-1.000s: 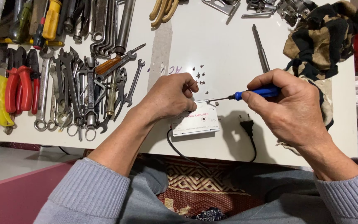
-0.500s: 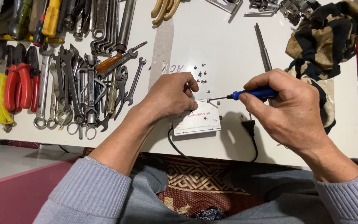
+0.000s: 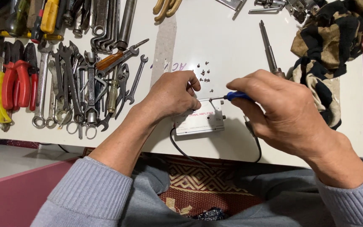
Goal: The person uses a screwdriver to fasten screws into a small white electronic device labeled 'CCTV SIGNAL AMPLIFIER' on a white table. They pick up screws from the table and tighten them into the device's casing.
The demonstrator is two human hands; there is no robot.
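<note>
A repair workshop: a white bench (image 3: 232, 42) crowded at its left with spanners (image 3: 76, 84), red-handled pliers (image 3: 17, 82) and screwdrivers (image 3: 49, 17), loose screws (image 3: 204, 73) mid-bench.

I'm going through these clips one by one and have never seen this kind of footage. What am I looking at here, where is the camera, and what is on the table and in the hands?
There is no machine here: a person works with two bare hands, and the single camera sits on their head, looking down, so you see their own grey sleeves and lap at the bottom. The surface is a white table. The left hand rests on a small white box with a black cable running off the table's near edge. The right hand holds a blue-handled screwdriver, its tip pointing at the top of the box. Just beyond lie a few loose small screws. On the left is a spread of wrenches and red-handled pliers; on the right, a patterned dark cloth and a long metal tool.
</note>
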